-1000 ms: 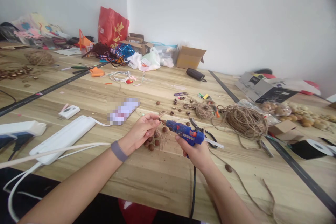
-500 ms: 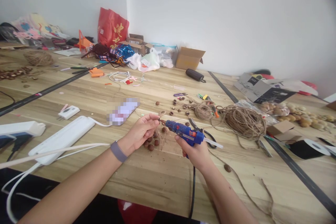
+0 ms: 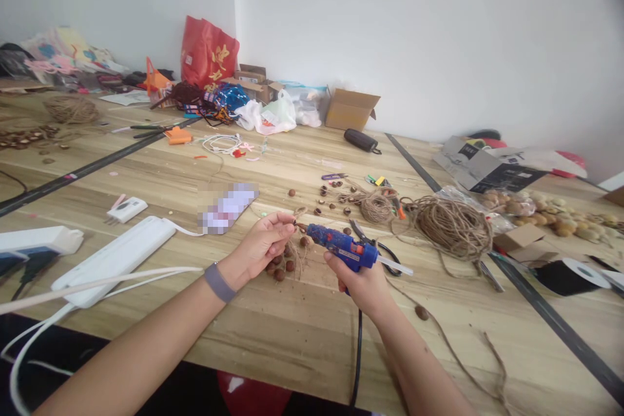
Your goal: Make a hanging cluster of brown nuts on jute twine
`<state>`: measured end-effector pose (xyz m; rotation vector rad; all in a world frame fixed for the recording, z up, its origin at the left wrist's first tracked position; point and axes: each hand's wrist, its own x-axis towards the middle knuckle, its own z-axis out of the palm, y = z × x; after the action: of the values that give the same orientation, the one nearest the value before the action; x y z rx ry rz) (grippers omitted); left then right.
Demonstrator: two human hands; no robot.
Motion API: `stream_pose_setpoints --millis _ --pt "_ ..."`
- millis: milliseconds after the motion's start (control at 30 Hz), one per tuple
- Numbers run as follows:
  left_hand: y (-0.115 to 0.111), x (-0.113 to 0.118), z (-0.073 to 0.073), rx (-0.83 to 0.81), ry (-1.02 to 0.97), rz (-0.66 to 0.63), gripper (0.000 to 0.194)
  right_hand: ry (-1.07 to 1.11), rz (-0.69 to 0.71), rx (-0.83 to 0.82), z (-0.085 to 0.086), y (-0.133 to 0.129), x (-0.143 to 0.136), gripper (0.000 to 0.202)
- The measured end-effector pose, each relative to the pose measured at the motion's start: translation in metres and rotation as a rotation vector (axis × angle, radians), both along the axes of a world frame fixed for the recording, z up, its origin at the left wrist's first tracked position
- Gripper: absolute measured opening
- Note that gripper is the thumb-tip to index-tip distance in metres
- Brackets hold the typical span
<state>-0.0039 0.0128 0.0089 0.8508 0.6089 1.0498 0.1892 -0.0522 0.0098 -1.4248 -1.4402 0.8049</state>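
Note:
My right hand (image 3: 361,279) is wrapped round the handle of a blue glue gun (image 3: 338,246), which points left, with a clear glue stick at its back end. Its tip is at the fingertips of my left hand (image 3: 266,244). Those fingers are pinched on twine (image 3: 299,211) at the top of a bunch; whether a small nut is also between them is too small to tell. Several brown round nuts (image 3: 279,275) with twine strands show below my left fingers, near the wooden table top.
Scissors (image 3: 361,232), a small twine ball (image 3: 377,207) and a large twine coil (image 3: 453,226) lie right of the gun. A phone (image 3: 231,207) and a white power strip (image 3: 114,260) are at left. The gun's black cord (image 3: 359,351) runs down the table's front.

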Motion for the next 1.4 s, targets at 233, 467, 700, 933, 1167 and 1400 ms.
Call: stream_pose_setpoints --millis 233,467,700,933,1167,1400 --pt "-0.0005 0.0000 0.0009 -0.004 0.004 0.001 0.046 -0.001 0.007 0.003 -0.0002 0.0002 0.0003 0.041" --pt "-0.0007 0.0005 0.0010 -0.010 0.002 -0.004 0.045 -0.005 0.012 0.017 0.0007 0.0005 0.0005 0.041" --pt "-0.0001 0.0003 -0.0001 -0.008 0.002 -0.006 0.043 -0.013 0.015 0.023 -0.0006 0.0007 0.0010 0.040" --pt "-0.0001 0.0006 0.0004 -0.012 0.008 -0.003 0.045 -0.008 0.012 0.019 -0.0006 0.0004 0.0012 0.038" --pt "0.0000 0.0001 0.0003 -0.003 0.007 -0.010 0.045 -0.028 0.017 0.020 0.0006 0.0005 0.0019 0.038" --pt "-0.0003 0.0006 0.0001 -0.010 0.007 -0.004 0.045 -0.025 0.007 0.015 0.0025 -0.0011 0.0007 0.038"
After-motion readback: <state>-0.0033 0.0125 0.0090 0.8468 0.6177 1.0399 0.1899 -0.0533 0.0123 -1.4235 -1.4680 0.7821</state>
